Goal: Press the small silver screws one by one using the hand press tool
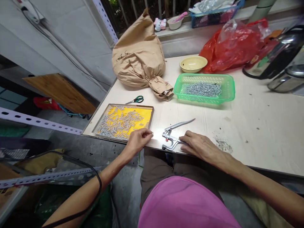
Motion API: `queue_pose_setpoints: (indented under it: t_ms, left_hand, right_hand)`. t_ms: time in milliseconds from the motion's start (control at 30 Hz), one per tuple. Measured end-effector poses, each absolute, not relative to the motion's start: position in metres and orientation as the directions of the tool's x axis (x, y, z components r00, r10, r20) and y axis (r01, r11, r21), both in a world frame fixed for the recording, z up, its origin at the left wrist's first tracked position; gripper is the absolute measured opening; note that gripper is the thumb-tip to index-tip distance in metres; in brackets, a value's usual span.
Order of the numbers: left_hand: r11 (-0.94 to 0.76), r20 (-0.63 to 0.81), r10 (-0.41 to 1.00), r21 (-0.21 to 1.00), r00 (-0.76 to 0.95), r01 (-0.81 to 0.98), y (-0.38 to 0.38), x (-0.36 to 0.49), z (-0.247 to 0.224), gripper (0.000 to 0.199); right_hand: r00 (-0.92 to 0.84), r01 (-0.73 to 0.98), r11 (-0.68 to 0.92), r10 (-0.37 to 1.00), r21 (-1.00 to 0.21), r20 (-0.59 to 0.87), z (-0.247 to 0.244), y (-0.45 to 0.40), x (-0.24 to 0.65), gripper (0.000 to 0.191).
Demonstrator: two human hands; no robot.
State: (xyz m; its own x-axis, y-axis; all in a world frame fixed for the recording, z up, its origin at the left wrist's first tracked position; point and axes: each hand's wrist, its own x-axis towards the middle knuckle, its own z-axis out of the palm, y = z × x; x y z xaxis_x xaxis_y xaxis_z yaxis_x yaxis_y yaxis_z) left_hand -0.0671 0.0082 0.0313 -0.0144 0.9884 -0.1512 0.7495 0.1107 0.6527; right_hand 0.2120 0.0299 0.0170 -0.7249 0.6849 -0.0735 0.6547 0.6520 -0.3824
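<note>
My left hand (140, 138) is closed in a pinch at the front right corner of a shallow tray (152, 114); a tiny piece shows at its fingertips, too small to name. Many small metal pieces (123, 123) lie on the tray's yellow bottom. To the right, hand pliers (171, 139) with a spring rest on the table, their upper handle raised. My right hand (198, 143) has its fingers closed round the lower handle. Beyond the pliers a green basket (204, 98) holds many similar small metal pieces.
Scissors (136, 99) lie behind the tray on the table (249, 126). A tied brown paper bag (140, 60), a yellow bowl (193, 64), a red plastic bag (232, 47) and a metal kettle (273, 57) stand farther back. The table's front edge runs just below both hands.
</note>
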Motion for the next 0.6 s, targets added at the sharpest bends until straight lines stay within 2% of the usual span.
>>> queue_pose_setpoints:
  t_ms: [33,100,233,400,600]
  left_hand:
    - [0.184,-0.226,0.974,0.725,-0.023,0.664,0.004,-0.056,0.031,0.016]
    - [0.301,-0.337,0.941,0.795,-0.029,0.527,0.000,-0.036,0.030,0.020]
    - [0.437,-0.449,0.891,0.806,-0.069,0.399,0.006,-0.017,0.022,0.023]
    - [0.539,-0.560,0.825,0.739,-0.076,0.405,0.014,-0.009,0.020,0.020]
    - [0.578,-0.605,0.788,0.667,-0.111,0.470,0.015,-0.005,0.019,0.015]
  right_hand:
    - [-0.717,0.667,0.641,0.690,-0.379,-0.094,0.015,0.028,0.212,0.019]
    - [-0.687,0.704,0.616,0.716,-0.354,-0.122,0.012,0.028,0.212,0.020]
    - [-0.653,0.741,0.581,0.741,-0.338,-0.157,0.005,0.032,0.214,0.020]
    - [-0.652,0.742,0.578,0.740,-0.340,-0.165,0.006,0.030,0.215,0.021]
    - [-0.630,0.762,0.566,0.762,-0.315,-0.154,0.006,0.028,0.213,0.022]
